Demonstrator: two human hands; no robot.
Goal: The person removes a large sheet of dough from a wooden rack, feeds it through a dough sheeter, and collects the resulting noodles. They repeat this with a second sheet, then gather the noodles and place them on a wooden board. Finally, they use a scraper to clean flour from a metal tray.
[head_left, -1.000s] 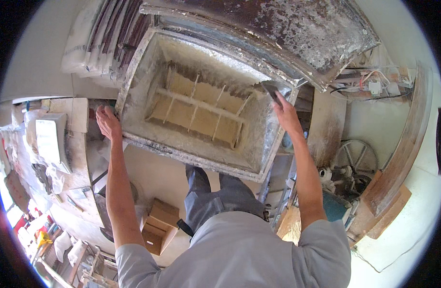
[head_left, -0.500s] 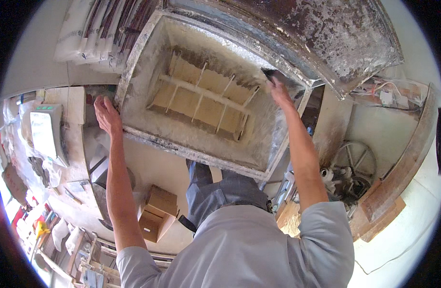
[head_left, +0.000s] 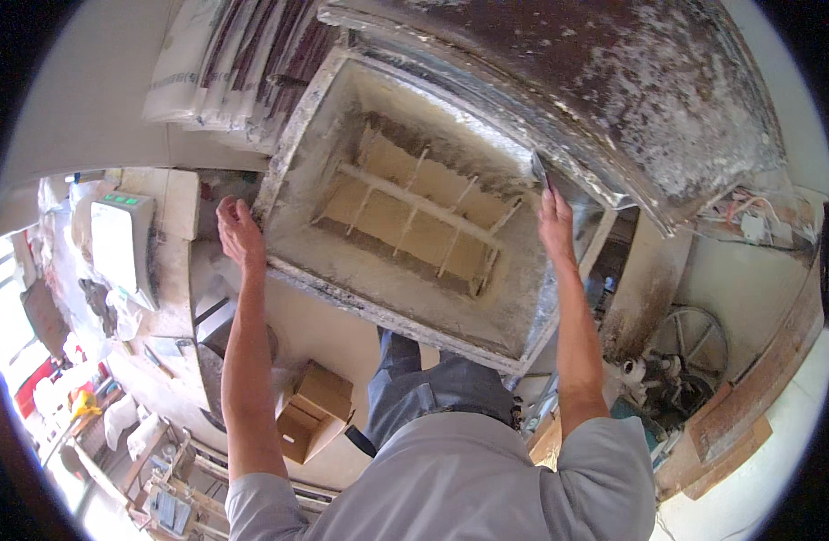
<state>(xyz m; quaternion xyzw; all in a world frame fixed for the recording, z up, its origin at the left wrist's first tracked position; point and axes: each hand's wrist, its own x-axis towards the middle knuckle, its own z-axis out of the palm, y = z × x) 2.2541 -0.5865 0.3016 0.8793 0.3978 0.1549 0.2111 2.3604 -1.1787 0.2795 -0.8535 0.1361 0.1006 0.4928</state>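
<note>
A large powder-coated box stands before me, its inside walls caked in pale dust. Thin bars cross a long central bar at its bottom, over a layer of tan powder. My right hand grips a scraper with a flat metal blade, held by the far wall towards the right corner. Its handle is mostly hidden in my fingers. Beside the box's left rim is my left hand, fingers loosely bent and apart, holding nothing; whether it touches the rim I cannot tell.
A dark, crusted lid leans beyond the box's far edge. Stacked plastic-wrapped sheets or bags are at far left. A white device sits on the left bench, a cardboard box below. A wheeled machine stands at right.
My right hand has moved the scraper a little along the far wall, and its blade now points upward. My left hand has lifted slightly with fingers looser. The whole view has shifted.
</note>
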